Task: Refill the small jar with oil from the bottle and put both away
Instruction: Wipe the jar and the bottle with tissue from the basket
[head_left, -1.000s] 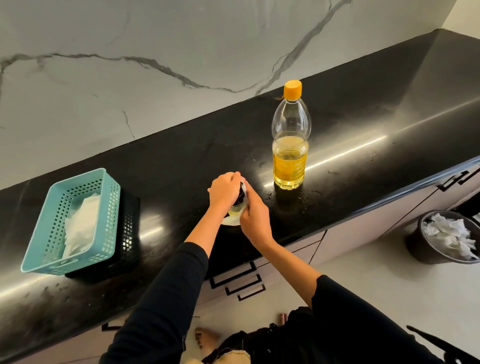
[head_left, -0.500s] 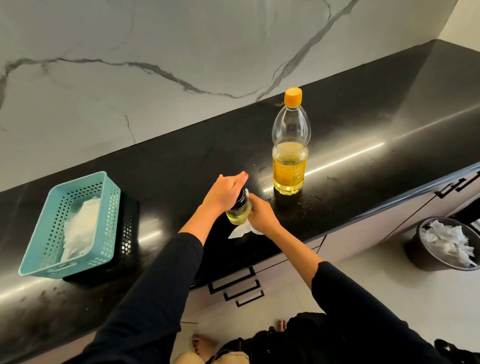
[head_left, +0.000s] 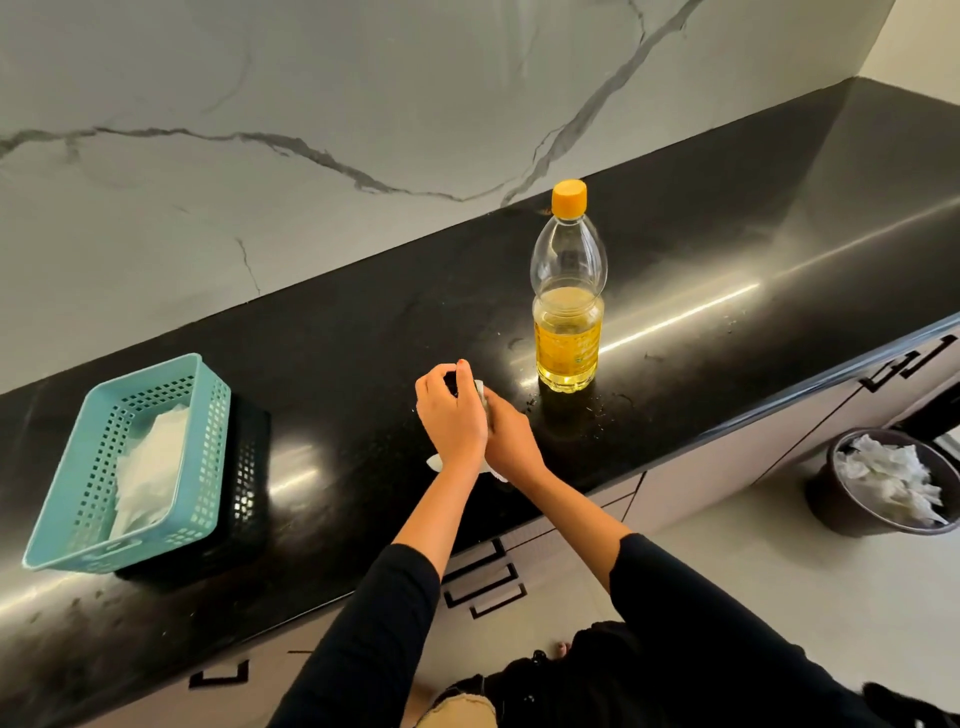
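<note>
Left hand (head_left: 449, 415) curled over jar (head_left: 451, 383), gripping its dark lid; jar body hidden. Right hand (head_left: 511, 436) clutches tissue (head_left: 480, 388) against jar's side, hands touching. Jar on counter (head_left: 363, 322) just front-left of bottle (head_left: 567, 312), near front edge. Bottle upright, orange cap on, roughly half full of yellow oil; label unreadable. Open counter right of bottle. Basket (head_left: 208, 447) far left of bottle, bin (head_left: 826, 488) on floor to its right.

Teal basket (head_left: 210, 457), black basket (head_left: 249, 467), floor bin (head_left: 826, 504)
</note>
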